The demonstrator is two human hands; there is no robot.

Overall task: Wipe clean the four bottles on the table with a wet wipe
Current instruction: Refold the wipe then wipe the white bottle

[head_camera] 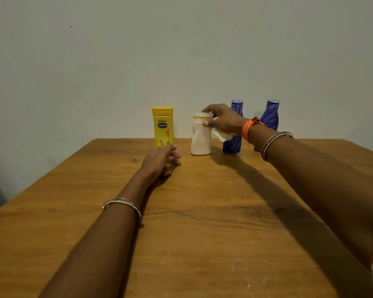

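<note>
Right hand (222, 121) grips white bottle (201, 138); left hand (159, 160) at yellow bottle (163, 127).

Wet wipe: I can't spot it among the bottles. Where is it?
In the head view, right of centre: the wet wipe hangs from the right hand, between the white bottle and the nearer blue bottle.

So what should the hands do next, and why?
Probably lift the white bottle and rub it with the wet wipe. The right hand already grips its cap with the wipe tucked beneath, while the left hand holds the base of the yellow bottle. The two blue bottles stand untouched.
</note>
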